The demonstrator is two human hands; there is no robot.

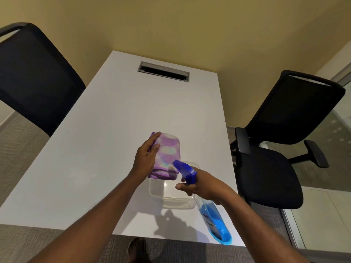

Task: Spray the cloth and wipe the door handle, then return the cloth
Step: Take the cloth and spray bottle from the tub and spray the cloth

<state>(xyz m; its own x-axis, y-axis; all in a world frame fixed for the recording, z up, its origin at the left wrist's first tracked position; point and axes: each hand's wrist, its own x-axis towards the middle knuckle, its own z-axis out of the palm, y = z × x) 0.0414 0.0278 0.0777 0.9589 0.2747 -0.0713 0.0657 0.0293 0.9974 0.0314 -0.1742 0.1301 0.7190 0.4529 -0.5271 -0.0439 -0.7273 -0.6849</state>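
- the clear plastic spray bottle (pixel 212 221) with blue liquid and a blue trigger head bore a label, too blurred to read.
- no other text showed.

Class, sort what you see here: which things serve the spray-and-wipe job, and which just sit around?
In use: purple cloth in left hand; blue spray bottle in right hand.

Around: clear plastic container, white table, two black office chairs, cable slot.
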